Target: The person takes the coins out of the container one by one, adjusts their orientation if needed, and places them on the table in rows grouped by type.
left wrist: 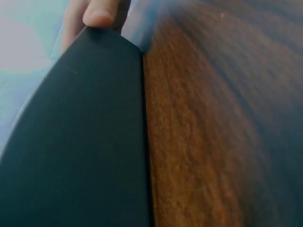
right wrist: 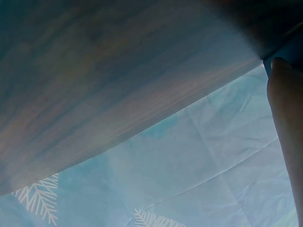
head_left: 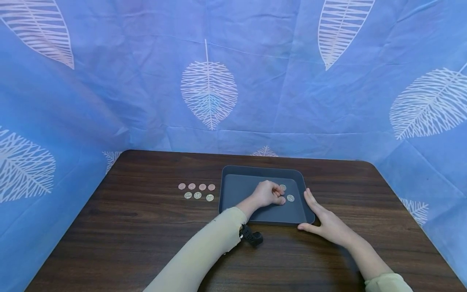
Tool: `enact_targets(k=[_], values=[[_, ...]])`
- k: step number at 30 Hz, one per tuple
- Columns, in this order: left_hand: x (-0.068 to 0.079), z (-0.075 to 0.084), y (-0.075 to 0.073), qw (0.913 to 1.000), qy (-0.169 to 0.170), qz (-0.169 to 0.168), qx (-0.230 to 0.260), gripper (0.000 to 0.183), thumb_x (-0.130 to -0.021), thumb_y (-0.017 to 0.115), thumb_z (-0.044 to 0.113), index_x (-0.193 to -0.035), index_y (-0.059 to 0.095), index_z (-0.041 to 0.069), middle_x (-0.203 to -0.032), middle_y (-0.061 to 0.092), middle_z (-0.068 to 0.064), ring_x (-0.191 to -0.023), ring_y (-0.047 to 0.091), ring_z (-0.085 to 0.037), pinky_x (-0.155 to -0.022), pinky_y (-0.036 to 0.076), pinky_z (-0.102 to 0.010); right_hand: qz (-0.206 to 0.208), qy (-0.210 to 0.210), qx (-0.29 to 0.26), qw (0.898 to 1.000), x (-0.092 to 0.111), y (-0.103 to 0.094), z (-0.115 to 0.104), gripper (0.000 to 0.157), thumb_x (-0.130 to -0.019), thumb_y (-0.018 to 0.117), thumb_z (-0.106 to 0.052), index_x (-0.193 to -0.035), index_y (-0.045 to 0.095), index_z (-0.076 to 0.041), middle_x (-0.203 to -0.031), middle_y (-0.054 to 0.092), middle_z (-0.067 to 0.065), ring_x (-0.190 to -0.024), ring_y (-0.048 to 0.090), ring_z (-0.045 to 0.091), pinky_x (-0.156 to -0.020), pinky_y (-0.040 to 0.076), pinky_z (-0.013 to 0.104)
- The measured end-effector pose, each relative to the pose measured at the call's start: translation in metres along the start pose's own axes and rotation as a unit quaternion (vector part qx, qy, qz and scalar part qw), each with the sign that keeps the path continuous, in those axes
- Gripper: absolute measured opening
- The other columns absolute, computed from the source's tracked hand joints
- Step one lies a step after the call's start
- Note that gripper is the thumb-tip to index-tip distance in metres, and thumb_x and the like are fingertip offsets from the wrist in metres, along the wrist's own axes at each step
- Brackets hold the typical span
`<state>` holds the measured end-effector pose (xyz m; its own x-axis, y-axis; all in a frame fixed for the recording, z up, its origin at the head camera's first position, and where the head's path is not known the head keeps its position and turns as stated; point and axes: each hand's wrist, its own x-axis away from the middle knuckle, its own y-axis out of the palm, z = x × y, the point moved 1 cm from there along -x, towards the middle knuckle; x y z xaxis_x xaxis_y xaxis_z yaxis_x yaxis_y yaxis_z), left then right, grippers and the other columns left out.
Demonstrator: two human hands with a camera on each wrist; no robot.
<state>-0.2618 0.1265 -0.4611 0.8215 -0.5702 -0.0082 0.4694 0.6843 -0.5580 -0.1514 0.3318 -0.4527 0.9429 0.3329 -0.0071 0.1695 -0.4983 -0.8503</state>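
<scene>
In the head view my left hand (head_left: 269,194) is inside the dark grey tray (head_left: 238,192), with thumb and bent fingers apart near the bottom. Two silvery coins lie just beyond its fingertips: one coin (head_left: 283,187) close by the fingers, the other coin (head_left: 290,198) right of the thumb. The tray's outer wall fills much of the left wrist view, and a left fingertip (left wrist: 100,17) shows over its rim. My right hand (head_left: 330,225) spans the tray's near right corner, fingers straight along the side and thumb at the front edge. A right finger (right wrist: 279,71) meets the tray in the right wrist view.
Left of the tray, on the dark wooden table (head_left: 146,227), lie two rows of coins: several copper ones (head_left: 191,186) behind, three silvery ones (head_left: 198,195) in front. A black strap (head_left: 251,236) hangs at the left wrist. Blue leaf-print cloth (head_left: 255,97) surrounds the table's back and sides.
</scene>
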Motion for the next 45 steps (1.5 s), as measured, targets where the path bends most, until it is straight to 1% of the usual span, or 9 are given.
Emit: enact_targets(k=[3, 7, 14, 18, 21, 26, 34, 40, 45], values=[[-0.001, -0.001, 0.001, 0.9998, 0.010, -0.006, -0.016, 0.017, -0.083, 0.076, 0.014, -0.097, 0.074, 0.005, -0.074, 0.063, 0.006, -0.066, 0.053, -0.002, -0.063, 0.045, -0.017, 0.002, -0.001, 0.003, 1.000, 0.000, 0.000, 0.000, 0.103, -0.084, 0.066, -0.052, -0.154, 0.004, -0.010, -0.158, 0.001, 0.018, -0.135, 0.023, 0.047, -0.095, 0.033, 0.064], [-0.001, 0.000, 0.001, 0.9997, 0.013, -0.009, -0.020, 0.011, -0.083, 0.077, 0.014, -0.091, 0.075, 0.006, -0.072, 0.062, 0.007, -0.064, 0.053, -0.002, -0.061, 0.044, -0.017, 0.004, -0.005, 0.005, 1.000, 0.000, 0.001, 0.001, 0.102, -0.084, 0.066, -0.051, -0.154, 0.004, -0.010, -0.158, 0.001, 0.019, -0.135, 0.024, 0.047, -0.095, 0.034, 0.064], [-0.002, 0.000, 0.001, 0.9990, 0.014, -0.020, -0.038, 0.010, -0.081, 0.077, 0.012, -0.084, 0.068, 0.008, -0.072, 0.056, 0.006, -0.064, 0.050, -0.006, -0.062, 0.043, -0.018, 0.007, -0.004, 0.006, 1.000, 0.000, 0.001, 0.001, 0.102, -0.084, 0.066, -0.052, -0.154, 0.004, -0.011, -0.158, 0.002, 0.018, -0.135, 0.024, 0.047, -0.095, 0.034, 0.063], [-0.003, 0.000, 0.001, 0.9997, 0.006, -0.011, -0.022, 0.008, -0.081, 0.076, 0.006, -0.083, 0.069, 0.007, -0.071, 0.058, 0.005, -0.064, 0.051, -0.005, -0.062, 0.044, -0.017, 0.007, -0.002, 0.005, 1.000, 0.000, 0.000, 0.001, 0.103, -0.084, 0.067, -0.052, -0.154, 0.004, -0.011, -0.158, 0.002, 0.019, -0.135, 0.024, 0.047, -0.095, 0.034, 0.063], [-0.003, 0.000, 0.000, 0.9997, 0.004, -0.002, -0.023, 0.006, -0.081, 0.074, 0.002, -0.082, 0.070, 0.007, -0.070, 0.059, 0.006, -0.063, 0.052, -0.004, -0.061, 0.044, -0.017, 0.007, 0.000, 0.004, 1.000, 0.001, 0.000, 0.001, 0.103, -0.084, 0.066, -0.052, -0.154, 0.004, -0.011, -0.158, 0.002, 0.019, -0.135, 0.024, 0.047, -0.095, 0.035, 0.063], [-0.001, 0.001, 0.000, 0.9995, 0.008, 0.011, -0.028, 0.001, -0.083, 0.073, 0.006, -0.082, 0.074, 0.007, -0.069, 0.063, 0.006, -0.063, 0.054, -0.002, -0.063, 0.045, -0.016, 0.005, 0.002, 0.002, 1.000, 0.001, 0.001, 0.001, 0.103, -0.084, 0.066, -0.052, -0.154, 0.004, -0.011, -0.158, 0.002, 0.019, -0.136, 0.023, 0.047, -0.096, 0.034, 0.063], [0.003, 0.002, -0.004, 0.9989, 0.023, 0.041, -0.004, 0.004, -0.085, 0.074, 0.011, -0.083, 0.077, 0.010, -0.074, 0.070, 0.006, -0.069, 0.059, 0.000, -0.069, 0.047, -0.016, 0.006, -0.002, -0.001, 1.000, 0.002, 0.003, 0.002, 0.102, -0.084, 0.066, -0.051, -0.154, 0.004, -0.011, -0.158, 0.000, 0.016, -0.136, 0.022, 0.046, -0.097, 0.033, 0.063], [0.006, 0.005, -0.010, 0.9964, 0.034, 0.068, 0.037, 0.003, -0.083, 0.075, 0.011, -0.084, 0.077, 0.008, -0.086, 0.071, 0.005, -0.071, 0.060, -0.001, -0.062, 0.048, -0.017, 0.009, -0.006, 0.001, 1.000, 0.002, 0.003, 0.001, 0.101, -0.085, 0.067, -0.050, -0.154, 0.006, -0.009, -0.158, 0.003, 0.019, -0.136, 0.023, 0.046, -0.096, 0.034, 0.063], [0.011, 0.011, -0.023, 0.9940, 0.020, 0.069, 0.083, 0.003, -0.084, 0.074, 0.011, -0.083, 0.076, 0.009, -0.081, 0.071, 0.005, -0.068, 0.061, -0.004, -0.060, 0.049, -0.021, 0.010, -0.005, -0.001, 1.000, 0.002, 0.002, 0.000, 0.101, -0.085, 0.067, -0.049, -0.154, 0.005, -0.010, -0.158, 0.002, 0.018, -0.136, 0.023, 0.047, -0.095, 0.033, 0.064]])
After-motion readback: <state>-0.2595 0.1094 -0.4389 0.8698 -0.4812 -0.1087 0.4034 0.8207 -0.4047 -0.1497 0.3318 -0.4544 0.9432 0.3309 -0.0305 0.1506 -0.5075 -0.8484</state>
